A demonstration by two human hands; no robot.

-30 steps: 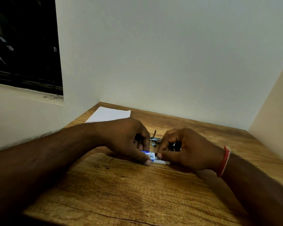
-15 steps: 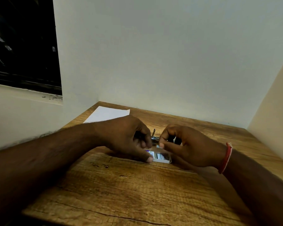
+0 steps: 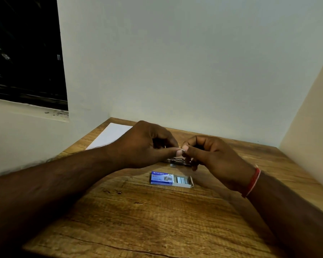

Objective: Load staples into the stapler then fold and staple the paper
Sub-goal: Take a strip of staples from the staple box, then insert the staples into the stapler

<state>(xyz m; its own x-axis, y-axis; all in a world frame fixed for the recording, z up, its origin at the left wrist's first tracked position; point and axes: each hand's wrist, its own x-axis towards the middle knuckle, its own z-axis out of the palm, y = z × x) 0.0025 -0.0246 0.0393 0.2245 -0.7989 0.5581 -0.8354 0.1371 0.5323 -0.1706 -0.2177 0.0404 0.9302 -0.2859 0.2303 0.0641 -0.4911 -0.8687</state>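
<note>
While pinched together, both hands' fingers point(image 3: 179, 151) meet above the stapler point(image 3: 177, 161); contents unclear.

Near table point(image 3: 138, 220) bare; staple box point(image 3: 171, 179), stapler point(image 3: 179, 162) crowd centre.

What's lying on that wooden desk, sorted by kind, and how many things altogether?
Staple box, open: 1
Stapler, partly hidden behind the hands: 1
Sheet of white paper: 1
Total: 3
</note>
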